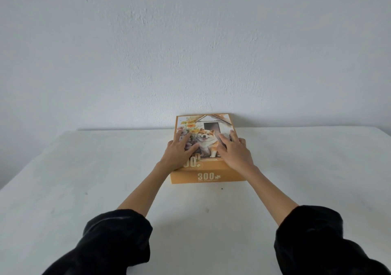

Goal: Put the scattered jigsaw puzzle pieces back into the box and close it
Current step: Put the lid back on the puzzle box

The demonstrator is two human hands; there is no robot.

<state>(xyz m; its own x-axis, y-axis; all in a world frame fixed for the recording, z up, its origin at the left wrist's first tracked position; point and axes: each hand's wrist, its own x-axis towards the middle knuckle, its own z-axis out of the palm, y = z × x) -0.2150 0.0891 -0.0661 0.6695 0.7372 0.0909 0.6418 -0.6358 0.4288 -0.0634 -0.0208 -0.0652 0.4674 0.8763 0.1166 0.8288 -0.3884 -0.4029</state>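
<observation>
An orange puzzle box (208, 176) with a dog picture on its lid and "300" on its front stands at the far middle of the white table, close to the wall. The lid sits flat on the box. My left hand (179, 150) lies palm down on the lid's left part, fingers spread. My right hand (233, 147) lies palm down on the lid's right part, with its fingers reaching over the right edge. No loose puzzle pieces are visible on the table.
The white table (84, 190) stretches wide on both sides of the box, with a few small dark specks. A plain white wall (190, 52) rises directly behind the box. Black sleeves cover my forearms near the bottom of the view.
</observation>
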